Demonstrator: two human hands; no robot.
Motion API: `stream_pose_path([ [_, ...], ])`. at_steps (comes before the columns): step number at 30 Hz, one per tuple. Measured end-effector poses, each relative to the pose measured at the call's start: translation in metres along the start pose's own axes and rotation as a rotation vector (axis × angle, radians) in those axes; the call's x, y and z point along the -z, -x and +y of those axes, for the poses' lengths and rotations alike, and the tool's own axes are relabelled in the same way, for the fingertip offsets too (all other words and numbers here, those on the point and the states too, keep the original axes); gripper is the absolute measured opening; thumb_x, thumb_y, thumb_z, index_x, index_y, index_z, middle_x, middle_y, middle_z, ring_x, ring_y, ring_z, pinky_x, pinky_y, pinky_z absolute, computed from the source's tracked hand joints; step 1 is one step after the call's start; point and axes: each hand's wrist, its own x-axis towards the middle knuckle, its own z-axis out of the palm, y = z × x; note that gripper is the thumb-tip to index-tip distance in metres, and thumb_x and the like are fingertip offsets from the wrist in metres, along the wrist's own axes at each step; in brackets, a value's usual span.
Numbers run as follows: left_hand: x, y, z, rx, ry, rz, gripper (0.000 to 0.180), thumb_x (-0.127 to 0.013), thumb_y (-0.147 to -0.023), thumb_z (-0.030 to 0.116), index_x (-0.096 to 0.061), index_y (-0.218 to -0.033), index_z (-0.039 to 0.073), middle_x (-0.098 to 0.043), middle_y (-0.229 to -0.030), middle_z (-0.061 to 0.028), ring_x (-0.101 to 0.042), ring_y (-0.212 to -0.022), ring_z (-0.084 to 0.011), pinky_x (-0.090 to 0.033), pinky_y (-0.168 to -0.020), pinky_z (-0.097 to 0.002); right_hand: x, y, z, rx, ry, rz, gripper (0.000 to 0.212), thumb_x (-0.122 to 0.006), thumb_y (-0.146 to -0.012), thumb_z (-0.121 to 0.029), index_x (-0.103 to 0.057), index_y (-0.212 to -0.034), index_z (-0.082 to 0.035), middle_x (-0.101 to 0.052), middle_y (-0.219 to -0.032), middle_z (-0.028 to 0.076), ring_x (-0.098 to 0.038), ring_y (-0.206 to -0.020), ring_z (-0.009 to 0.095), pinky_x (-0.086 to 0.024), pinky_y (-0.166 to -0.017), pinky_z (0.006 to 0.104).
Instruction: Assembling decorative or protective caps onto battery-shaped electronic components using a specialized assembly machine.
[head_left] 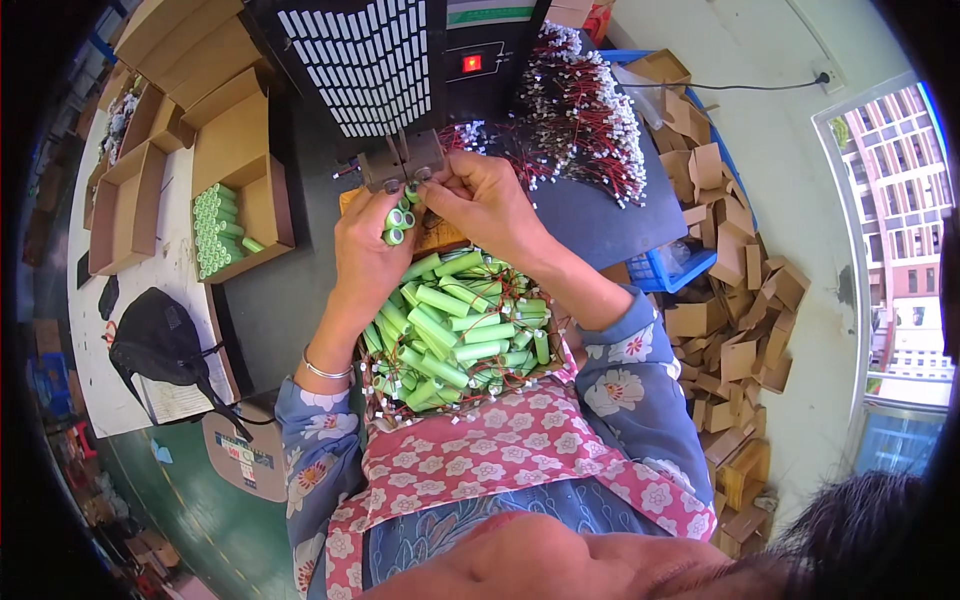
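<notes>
My left hand point(362, 245) is closed round several green cylindrical battery cells point(395, 222), their pale round ends facing me. It holds them just under the metal electrode head point(400, 162) of a black bench machine point(482, 85), which looks like a spot welder. My right hand point(492, 205) is closed in a pinch right beside the cells, at the electrode tips. What its fingers grip is hidden. Below both hands, against the pink flowered apron, a box point(372, 408) is heaped with green cells point(455, 325) carrying red and black wires with white plugs.
At left, a cardboard box point(280, 215) holds upright green cells. Farther left are a shallow cardboard box point(128, 225) and a black bag point(160, 340). Wire leads with white connectors point(590, 120) are piled at the right. Cardboard pieces point(740, 320) and a blue crate point(668, 270) lie beyond.
</notes>
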Motion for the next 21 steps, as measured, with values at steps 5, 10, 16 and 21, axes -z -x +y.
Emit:
stream_pose_path([
  [5, 0.002, 0.0, 0.0, 0.027, -0.013, -0.001, 0.032, -0.069, -0.067, -0.005, -0.062, -0.098, -0.001, -0.062, -0.083, -0.0157, -0.061, -0.071, -0.0321, -0.048, -0.062, -0.0346, -0.017, -0.007, 0.016, 0.103, -0.19, 0.118, 0.016, -0.067, -0.077, -0.007, -0.057, -0.07, 0.003, -0.043, -0.051, -0.003, -0.037, -0.05, 0.004, -0.031, -0.044, 0.0258],
  [10, 0.002, 0.001, -0.001, 0.01, -0.028, 0.004, 0.032, -0.072, -0.067, -0.003, -0.062, -0.098, -0.002, -0.062, -0.081, -0.0175, -0.061, -0.067, -0.028, -0.047, -0.06, -0.0333, -0.009, -0.003, 0.005, 0.044, -0.044, 0.072, 0.016, -0.066, -0.077, -0.009, -0.057, -0.07, 0.003, -0.045, -0.052, 0.002, -0.038, -0.051, 0.006, -0.034, -0.046, 0.0262],
  [16, 0.013, 0.001, 0.005, 0.02, 0.112, -0.081, 0.027, -0.073, -0.071, 0.002, -0.063, -0.096, 0.001, -0.063, -0.082, -0.0129, -0.061, -0.07, -0.0262, -0.047, -0.062, -0.032, 0.016, 0.009, -0.004, 0.126, -0.041, -0.127, 0.009, -0.063, -0.08, -0.008, -0.063, -0.077, 0.001, -0.054, -0.059, 0.004, -0.048, -0.057, 0.01, -0.04, -0.052, 0.0284],
  [21, 0.041, 0.005, 0.045, 0.034, 0.195, -0.382, 0.027, -0.074, -0.072, 0.005, -0.063, -0.096, 0.001, -0.062, -0.085, -0.0121, -0.061, -0.072, -0.0234, -0.047, -0.063, -0.0307, 0.081, 0.041, -0.008, 0.387, 0.277, -0.142, 0.021, -0.056, -0.09, -0.011, -0.062, -0.107, 0.0, -0.06, -0.104, 0.009, -0.055, -0.099, 0.016, -0.046, -0.082, 0.0294],
])
